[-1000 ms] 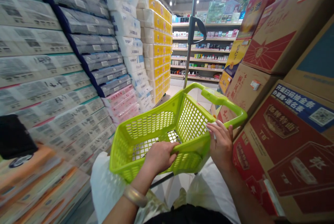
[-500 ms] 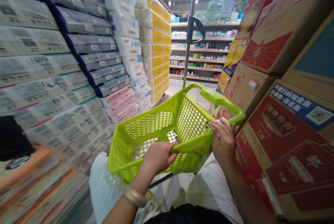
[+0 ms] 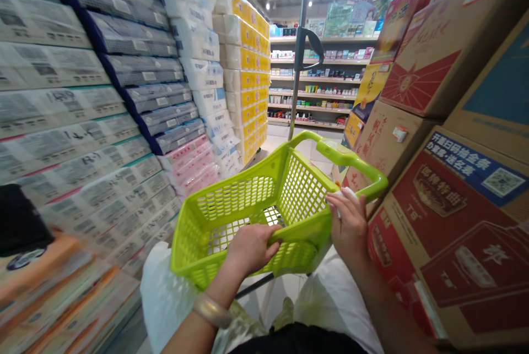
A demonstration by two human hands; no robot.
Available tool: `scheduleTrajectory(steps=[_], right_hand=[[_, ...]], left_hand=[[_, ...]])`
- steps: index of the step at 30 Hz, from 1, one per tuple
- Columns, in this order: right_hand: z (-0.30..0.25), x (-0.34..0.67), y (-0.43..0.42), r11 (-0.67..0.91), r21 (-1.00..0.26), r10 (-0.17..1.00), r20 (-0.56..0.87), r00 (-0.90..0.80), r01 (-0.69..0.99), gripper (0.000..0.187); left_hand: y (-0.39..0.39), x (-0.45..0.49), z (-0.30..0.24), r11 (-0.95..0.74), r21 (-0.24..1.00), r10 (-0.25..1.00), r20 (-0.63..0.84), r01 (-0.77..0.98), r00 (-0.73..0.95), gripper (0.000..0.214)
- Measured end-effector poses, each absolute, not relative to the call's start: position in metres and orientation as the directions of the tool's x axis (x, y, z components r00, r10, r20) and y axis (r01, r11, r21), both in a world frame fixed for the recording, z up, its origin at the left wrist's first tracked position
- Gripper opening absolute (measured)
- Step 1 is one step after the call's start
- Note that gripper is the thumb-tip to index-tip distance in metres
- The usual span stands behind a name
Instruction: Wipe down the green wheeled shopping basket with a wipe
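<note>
A lime-green plastic shopping cart (image 3: 231, 197) with a perforated basket stands tilted in front of me. Nothing lies inside the basket. My left hand (image 3: 253, 249) is wrapped over its near rim, thumb outside, a gold-coloured bangle (image 3: 211, 311) on the wrist. At the basket's right corner, below the cart's handle (image 3: 347, 158), my right hand (image 3: 349, 223) presses a small white wipe or tissue (image 3: 346, 193) against the green plastic. Most of that white piece is hidden under the fingers.
Stacked packs of paper goods (image 3: 243, 62) line the left side. Printed cartons (image 3: 463, 205) rise close on the right. A grey pole with a black handle (image 3: 301, 48) stands beyond the cart, before shelves of small goods (image 3: 322, 76). White plastic bags (image 3: 159, 293) hang near my legs.
My right hand has slid slightly left along the cart's corner with the white wipe or tissue. My left hand stays on the rim, and the cart has hardly moved.
</note>
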State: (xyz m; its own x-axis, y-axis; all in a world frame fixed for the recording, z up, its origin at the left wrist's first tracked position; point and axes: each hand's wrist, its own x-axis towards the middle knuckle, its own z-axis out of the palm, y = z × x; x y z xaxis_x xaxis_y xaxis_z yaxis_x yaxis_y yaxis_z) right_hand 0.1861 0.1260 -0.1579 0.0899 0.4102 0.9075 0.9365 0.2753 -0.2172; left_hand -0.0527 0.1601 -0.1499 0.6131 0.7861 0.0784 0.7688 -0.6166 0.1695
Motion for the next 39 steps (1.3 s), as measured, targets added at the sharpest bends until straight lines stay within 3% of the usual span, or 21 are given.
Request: scheduleTrajectory(steps=[5,11,18,30,35,39], right_hand=[[-0.168,0.165,0.119,0.391,-0.116,0.497,0.862,-0.103,0.913,0.024],[-0.147,0.227,0.129,0.205,-0.160,0.402,0.913,0.066,0.966,0.024],[-0.131,0.267,0.132,0.102,-0.125,0.370,0.926,0.079,0.987,0.032],[-0.123,0.252,0.116,0.176,-0.217,0.389,0.911,0.135,0.960,0.032],[-0.122,0.240,0.114,0.215,-0.239,0.389,0.910,0.142,0.947,0.028],[-0.121,0.230,0.110,0.213,-0.246,0.395,0.907,0.147,0.946,0.027]], left_hand=[[0.160,-0.054,-0.150,-0.633,0.166,0.773,0.085,0.756,0.629,0.029],[0.164,-0.055,-0.150,-0.657,0.181,0.753,0.103,0.732,0.650,0.029],[0.175,-0.061,-0.149,-0.700,0.173,0.712,0.095,0.693,0.696,0.035],[0.205,-0.095,-0.150,-0.712,0.108,0.701,0.162,0.694,0.694,0.049],[0.223,-0.103,-0.148,-0.659,0.209,0.752,0.230,0.723,0.618,0.050],[0.236,-0.100,-0.149,-0.555,0.160,0.814,0.305,0.816,0.494,0.048]])
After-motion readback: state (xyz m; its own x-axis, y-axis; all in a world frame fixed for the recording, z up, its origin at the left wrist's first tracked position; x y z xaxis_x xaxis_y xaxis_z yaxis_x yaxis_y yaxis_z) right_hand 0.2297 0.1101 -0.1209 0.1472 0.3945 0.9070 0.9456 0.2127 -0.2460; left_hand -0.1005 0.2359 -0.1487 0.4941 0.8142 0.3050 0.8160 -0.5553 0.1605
